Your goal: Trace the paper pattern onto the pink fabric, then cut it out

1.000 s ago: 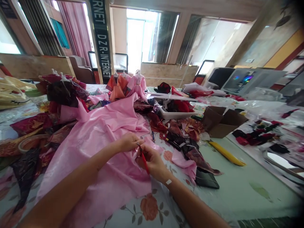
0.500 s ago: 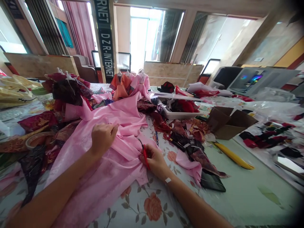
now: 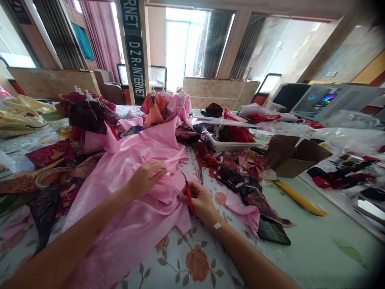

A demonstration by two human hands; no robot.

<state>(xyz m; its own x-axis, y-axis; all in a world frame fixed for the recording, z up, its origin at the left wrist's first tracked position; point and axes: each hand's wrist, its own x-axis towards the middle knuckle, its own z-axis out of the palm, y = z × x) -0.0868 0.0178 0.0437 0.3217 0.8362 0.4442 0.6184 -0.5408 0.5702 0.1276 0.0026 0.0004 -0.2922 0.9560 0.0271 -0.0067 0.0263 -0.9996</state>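
Observation:
A large pink satin cloth (image 3: 120, 216) lies in folds across the table in front of me. Over its middle is my left hand (image 3: 146, 178), its fingers stretched to the right and the thumb a little apart, nothing visible in it. My right hand (image 3: 200, 200), at the cloth's right side, is closed around small scissors with red handles (image 3: 189, 197). Their dark blades point up and away from me. The right fingertips touch the cloth's edge; whether they also pinch it is hard to tell.
Fabric scraps (image 3: 243, 168) and a yellow knife-shaped thing (image 3: 300, 198) lie right, near an open brown box (image 3: 297, 154). A white tray (image 3: 234, 145) stands behind. Small dressed forms (image 3: 155, 108) stand at the back. Left is a tape roll (image 3: 54, 176) among dark red cloths.
My left hand has moved right and its fingers have straightened from a closed fist. The scissors have turned more upright in my right hand, which stays near the cloth's edge.

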